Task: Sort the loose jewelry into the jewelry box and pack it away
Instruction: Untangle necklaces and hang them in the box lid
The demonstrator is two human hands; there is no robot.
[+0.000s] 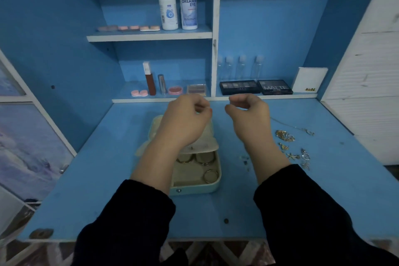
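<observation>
Curled fingers are seen on both hands, thumb drawn toward forefinger as in a pinch; whether anything thin is held cannot be told. The left hand and right hand are raised side by side, apart, above the far end of the jewelry box. Dark sleeves are worn on both forearms.

The pale green box is set on the blue table, open, partly under the left forearm. Three gold hoops are seen in its cream-lined near compartments. A cream flap is laid over the box's far half, below the left hand.

Loose jewelry is scattered on the table right of the right forearm: a gold cluster, small silver charms nearer, and a thin chain stretched farther back.

On the low shelf behind, two dark makeup palettes are laid at the right, with four clear bottles stood behind them. Pink lens cases and small cosmetics are placed at the left. Two white bottles are stood on the upper shelf.
</observation>
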